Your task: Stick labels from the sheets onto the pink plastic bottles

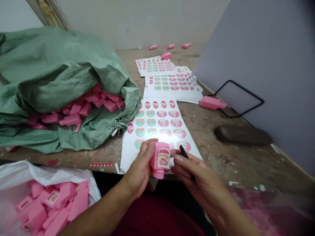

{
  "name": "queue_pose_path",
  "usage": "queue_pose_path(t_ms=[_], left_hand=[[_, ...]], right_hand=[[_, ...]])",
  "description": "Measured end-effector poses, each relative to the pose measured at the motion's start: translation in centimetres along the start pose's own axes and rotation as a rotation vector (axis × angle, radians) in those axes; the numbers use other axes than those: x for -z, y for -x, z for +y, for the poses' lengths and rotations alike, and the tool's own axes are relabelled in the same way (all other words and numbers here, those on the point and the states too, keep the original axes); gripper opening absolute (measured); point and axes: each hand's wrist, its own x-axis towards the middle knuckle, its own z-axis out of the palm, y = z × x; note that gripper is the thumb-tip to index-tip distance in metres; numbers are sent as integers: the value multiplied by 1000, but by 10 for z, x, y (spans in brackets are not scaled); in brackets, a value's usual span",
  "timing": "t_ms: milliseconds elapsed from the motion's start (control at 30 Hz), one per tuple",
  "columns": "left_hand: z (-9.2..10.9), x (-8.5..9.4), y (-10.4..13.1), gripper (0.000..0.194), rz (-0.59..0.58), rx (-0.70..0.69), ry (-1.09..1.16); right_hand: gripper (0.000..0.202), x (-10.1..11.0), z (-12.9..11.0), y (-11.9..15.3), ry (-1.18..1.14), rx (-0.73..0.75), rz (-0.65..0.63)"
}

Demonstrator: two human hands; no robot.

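My left hand [142, 164] is closed around a small pink plastic bottle [155, 156], its neck pointing down toward me. A label sticker reading "BABY" [163, 158] is on the bottle's face. Close by on the right, my right hand [190, 165] grips a thin black pen-like tool [183, 151] whose tip sticks up past the fingers; its exact kind is hard to tell. A fingertip of that hand is at the bottle's right side. Under both hands lies a sticker sheet [157, 131] with rows of pink, green and red oval labels.
A green woven sack [98, 59] spills pink bottles [76, 106] at left. Below it, a white plastic bag [81, 173] holds labelled bottles. More sticker sheets [172, 93], a loose bottle [213, 103], a black wire frame [246, 93] and a brown case [242, 135] lie on the worktop.
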Motion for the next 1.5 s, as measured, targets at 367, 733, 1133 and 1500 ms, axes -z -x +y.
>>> queue_pose_path(t_ms=[367,733,1133,1500], left_hand=[[1,2,-2,26,23,12,-22],[-4,-3,3,26,-4,-31,71],[-9,-4,2,34,22,-63,-28],[-7,-3,4,43,-14,-48,-45]], right_hand=[[29,5,3,-4,310,357,169],[35,-15,6,0,211,481,199],[19,-17,12,-7,390,647,248],[16,-16,16,-8,515,737,248]])
